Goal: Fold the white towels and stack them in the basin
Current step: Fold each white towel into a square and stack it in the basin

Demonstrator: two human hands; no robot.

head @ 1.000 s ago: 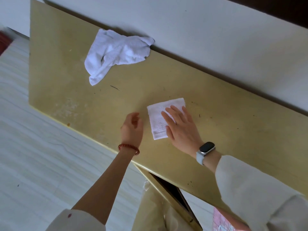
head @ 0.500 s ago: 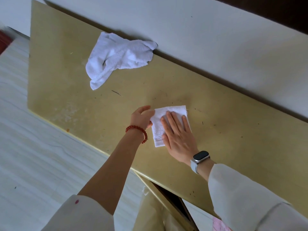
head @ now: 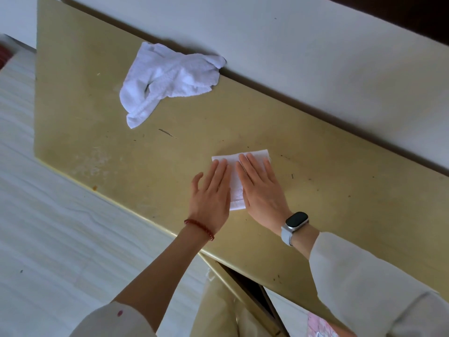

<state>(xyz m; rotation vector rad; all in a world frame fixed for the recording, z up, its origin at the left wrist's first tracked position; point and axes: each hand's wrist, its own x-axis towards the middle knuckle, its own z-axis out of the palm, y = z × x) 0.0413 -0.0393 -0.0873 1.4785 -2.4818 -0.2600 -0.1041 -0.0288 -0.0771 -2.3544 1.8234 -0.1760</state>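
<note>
A small folded white towel (head: pixel 234 181) lies flat on the yellow tabletop (head: pixel 340 215). My left hand (head: pixel 211 195) presses its left part with straight fingers. My right hand (head: pixel 262 188), a watch on its wrist, lies flat on the towel's right part. Most of the towel is hidden under both palms. A second white towel (head: pixel 170 79) lies crumpled at the table's far edge, against the wall. No basin is in view.
The table stands against a pale wall (head: pixel 315 69). Its near edge runs diagonally past my wrists. A light floor (head: pixel 48 239) lies to the left. An open dark gap (head: pixel 245 280) shows under the table near my body.
My left hand has folded the towel's left side over and now lies flat on it. The towel looks narrower. My right hand stayed pressed on it.
</note>
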